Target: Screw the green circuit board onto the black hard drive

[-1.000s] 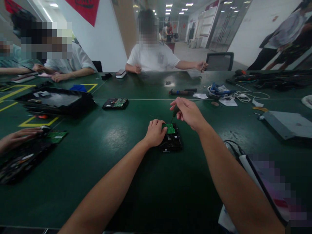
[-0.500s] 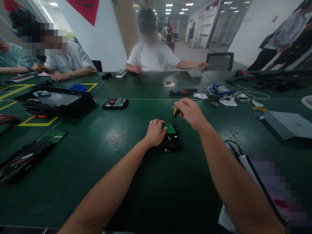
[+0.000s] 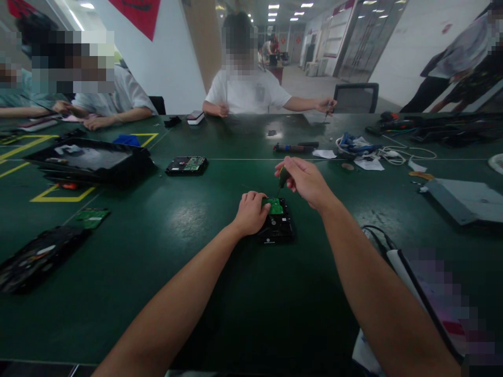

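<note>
Head view: a black hard drive point(image 3: 277, 226) is seen lying flat on the green table point(image 3: 196, 293), near the middle of it and well away from every edge. A green circuit board point(image 3: 272, 206) is carried on the far half of the drive's upper face. The left hand point(image 3: 250, 213) is laid on the drive's left far corner, its grip closed loosely over the casing edge, with the fingertips touching the board. The right hand point(image 3: 304, 180) is held just above the far end of the drive, its grip closed tightly round the dark handle of a screwdriver point(image 3: 282, 179); the shaft is directed down at the far edge of the board, but contact of the tip cannot be confirmed. A second hard drive point(image 3: 186, 166) is placed further toward the far left. A person in a white shirt point(image 3: 247, 91) is seated at the far edge.
</note>
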A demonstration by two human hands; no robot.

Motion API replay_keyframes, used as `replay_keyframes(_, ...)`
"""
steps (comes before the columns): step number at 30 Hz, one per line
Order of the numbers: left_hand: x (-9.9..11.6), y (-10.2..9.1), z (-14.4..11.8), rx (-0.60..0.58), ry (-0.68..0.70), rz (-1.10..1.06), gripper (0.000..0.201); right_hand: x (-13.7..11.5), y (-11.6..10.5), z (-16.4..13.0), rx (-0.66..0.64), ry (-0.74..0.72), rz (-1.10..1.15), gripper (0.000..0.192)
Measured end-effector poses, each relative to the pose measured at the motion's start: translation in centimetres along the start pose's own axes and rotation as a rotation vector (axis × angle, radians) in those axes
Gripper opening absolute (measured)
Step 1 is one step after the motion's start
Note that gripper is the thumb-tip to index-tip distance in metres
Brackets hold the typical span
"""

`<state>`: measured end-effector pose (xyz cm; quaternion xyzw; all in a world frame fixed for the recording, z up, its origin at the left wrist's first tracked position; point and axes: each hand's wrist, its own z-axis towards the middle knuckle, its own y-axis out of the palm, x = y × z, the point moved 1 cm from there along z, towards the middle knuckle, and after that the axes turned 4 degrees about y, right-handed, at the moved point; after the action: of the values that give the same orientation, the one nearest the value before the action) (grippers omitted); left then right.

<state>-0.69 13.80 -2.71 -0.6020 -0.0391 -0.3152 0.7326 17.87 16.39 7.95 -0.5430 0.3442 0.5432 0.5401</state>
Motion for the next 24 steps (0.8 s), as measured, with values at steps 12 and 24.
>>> replay_keyframes(12, -0.01, -0.04, -0.06, -0.001, 0.000, -0.005, 0.038, -0.23, -0.27, -0.06, 0.035, -0.004, -0.039, 0.032)
replay_keyframes(24, 0.12, -0.18, -0.03, 0.001, -0.005, 0.017, 0.039, -0.10, -0.12, -0.03, -0.043, -0.020, 0.028, 0.035)
